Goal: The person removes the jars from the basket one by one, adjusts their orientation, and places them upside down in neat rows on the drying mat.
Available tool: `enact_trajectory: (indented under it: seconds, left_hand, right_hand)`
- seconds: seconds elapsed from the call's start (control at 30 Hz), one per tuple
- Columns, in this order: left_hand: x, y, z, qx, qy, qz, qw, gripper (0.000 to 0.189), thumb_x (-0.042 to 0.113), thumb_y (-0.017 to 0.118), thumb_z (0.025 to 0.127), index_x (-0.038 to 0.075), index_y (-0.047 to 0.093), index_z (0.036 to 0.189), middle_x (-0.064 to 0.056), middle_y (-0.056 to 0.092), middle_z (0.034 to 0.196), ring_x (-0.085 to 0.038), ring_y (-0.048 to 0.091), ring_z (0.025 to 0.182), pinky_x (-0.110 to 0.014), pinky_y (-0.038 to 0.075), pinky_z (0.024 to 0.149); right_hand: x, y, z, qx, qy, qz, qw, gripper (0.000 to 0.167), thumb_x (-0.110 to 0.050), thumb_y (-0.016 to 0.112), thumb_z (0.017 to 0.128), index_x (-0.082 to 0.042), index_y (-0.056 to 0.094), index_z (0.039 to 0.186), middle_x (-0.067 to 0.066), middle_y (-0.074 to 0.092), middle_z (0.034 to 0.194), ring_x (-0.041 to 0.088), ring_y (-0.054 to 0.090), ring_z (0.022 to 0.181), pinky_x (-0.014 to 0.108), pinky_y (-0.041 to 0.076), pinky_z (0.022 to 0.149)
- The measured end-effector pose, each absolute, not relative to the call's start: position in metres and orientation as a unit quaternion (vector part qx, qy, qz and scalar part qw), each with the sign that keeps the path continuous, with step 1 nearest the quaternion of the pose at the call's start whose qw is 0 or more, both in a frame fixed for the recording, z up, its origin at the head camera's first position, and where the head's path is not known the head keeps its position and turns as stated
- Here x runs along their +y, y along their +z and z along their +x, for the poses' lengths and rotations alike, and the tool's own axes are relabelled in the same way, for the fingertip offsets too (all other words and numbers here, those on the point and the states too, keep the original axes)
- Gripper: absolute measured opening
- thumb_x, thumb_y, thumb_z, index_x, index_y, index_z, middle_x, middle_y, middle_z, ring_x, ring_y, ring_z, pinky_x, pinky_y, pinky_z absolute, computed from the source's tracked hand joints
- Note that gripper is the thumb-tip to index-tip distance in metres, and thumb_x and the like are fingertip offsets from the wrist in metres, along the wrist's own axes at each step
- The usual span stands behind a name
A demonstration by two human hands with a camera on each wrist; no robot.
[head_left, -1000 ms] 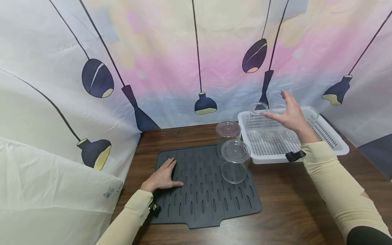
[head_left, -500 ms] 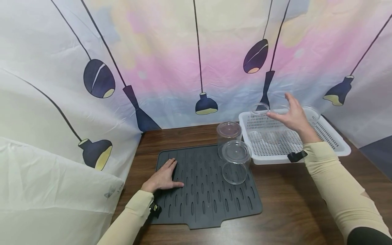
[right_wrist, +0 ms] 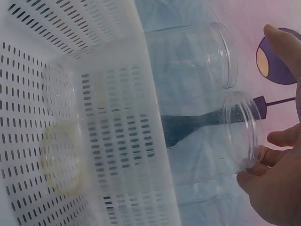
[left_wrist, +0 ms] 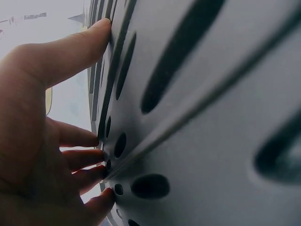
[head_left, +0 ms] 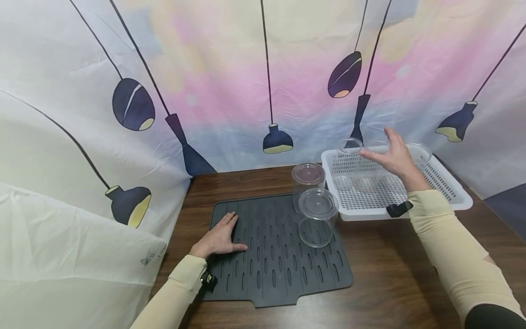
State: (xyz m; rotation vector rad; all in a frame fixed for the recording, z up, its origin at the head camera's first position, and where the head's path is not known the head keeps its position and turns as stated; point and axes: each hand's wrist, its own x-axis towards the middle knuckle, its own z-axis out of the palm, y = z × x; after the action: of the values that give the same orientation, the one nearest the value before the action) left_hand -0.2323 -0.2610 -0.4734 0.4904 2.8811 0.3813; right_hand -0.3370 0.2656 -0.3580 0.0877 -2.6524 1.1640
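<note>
My left hand rests on a dark grey ribbed drying mat, thumb spread and fingertips touching its surface. My right hand is raised over a white perforated basket, thumb and fingers apart. Several clear jars stand in the basket. In the right wrist view, my fingers are at the rim of one clear jar, and the thumb stands away from it. Another clear jar is beside that one. Two more clear jars, a front one and a rear one, stand at the mat's right edge.
A brown wooden table carries the mat and basket. Behind it hangs a curtain printed with pendant lamps. White cloth hangs along the left side. The basket is close to the rear jar on the mat.
My right hand has lowered slightly over the basket. The left hand stays on the mat, and the jars have not visibly moved. The head view has shifted a little.
</note>
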Motion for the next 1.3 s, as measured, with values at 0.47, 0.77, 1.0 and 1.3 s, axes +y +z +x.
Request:
enact_trajectory:
  seconds: [0.47,0.77,1.0,1.3]
  left_hand:
    - [-0.261,-0.472,-0.232,0.973,0.133,0.162,0.1,0.108,0.061,0.075,0.075,0.0,0.03,0.152,-0.018,0.022,0.16,-0.036,0.02,0.148,-0.055,0.031,0.113]
    - [-0.261,-0.473,-0.232,0.973,0.132,0.165,0.097,0.108,0.061,0.075,0.075,-0.001,0.03,0.151,-0.018,0.023,0.16,-0.037,0.021,0.148,-0.055,0.031,0.113]
    - [-0.261,-0.473,-0.232,0.973,0.13,0.165,0.099,0.108,0.06,0.075,0.075,-0.001,0.03,0.151,-0.018,0.022,0.16,-0.037,0.02,0.148,-0.055,0.031,0.113]
    - [-0.261,-0.472,-0.233,0.972,0.131,0.164,0.102,0.108,0.06,0.075,0.075,0.0,0.03,0.152,-0.018,0.022,0.16,-0.037,0.02,0.148,-0.055,0.031,0.113]
  right_hand:
    - [0.27,-0.365,-0.341,-0.903,0.426,0.015,0.055,0.122,-0.058,0.075,0.078,-0.009,-0.003,0.157,0.028,0.016,0.159,0.05,0.023,0.142,0.067,0.026,0.109]
    - [0.277,-0.371,-0.345,-0.896,0.443,-0.012,0.02,0.118,-0.047,0.079,0.079,0.003,0.003,0.154,0.033,0.031,0.151,0.053,0.033,0.135,0.064,0.031,0.107]
    - [0.279,-0.373,-0.346,-0.891,0.452,-0.025,0.025,0.107,-0.043,0.079,0.08,0.007,0.016,0.15,0.032,0.035,0.148,0.05,0.037,0.132,0.062,0.035,0.106]
    - [0.279,-0.367,-0.34,-0.895,0.441,-0.04,0.053,0.11,-0.055,0.08,0.073,0.004,0.025,0.149,0.031,0.041,0.143,0.047,0.042,0.128,0.06,0.039,0.102]
